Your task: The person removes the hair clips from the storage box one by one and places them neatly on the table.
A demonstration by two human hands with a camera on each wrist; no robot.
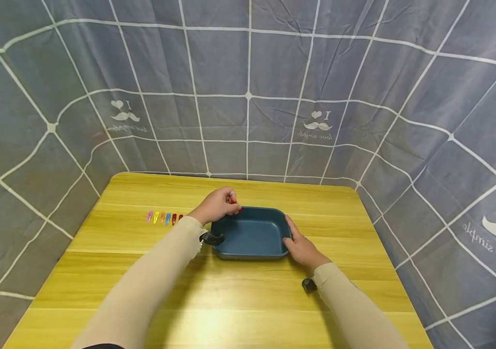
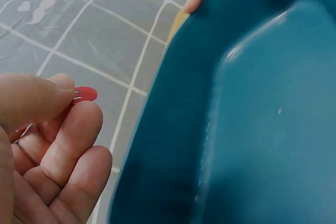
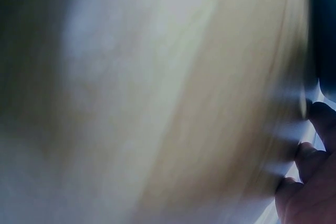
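Observation:
My left hand (image 1: 218,206) pinches a small red hair clip (image 2: 86,94) between thumb and index finger, at the far left part of the basin's rim. In the left wrist view the clip's rounded end sticks out past the fingertips, with the other fingers curled below. The dark teal basin (image 1: 250,237) sits on the table, its inside bare. My right hand (image 1: 303,248) grips the basin's right wall, thumb over the rim and fingers outside. The right wrist view is blurred, showing those fingers (image 3: 310,163) at its right edge.
Left of the basin, a row of snap hair clips lies on the wooden table (image 1: 248,295): a pink clip (image 1: 149,216), a yellow clip (image 1: 156,217), an orange clip (image 1: 162,217), a blue clip (image 1: 167,219) and red ones (image 1: 174,219). A grey checked curtain (image 1: 226,116) surrounds the table.

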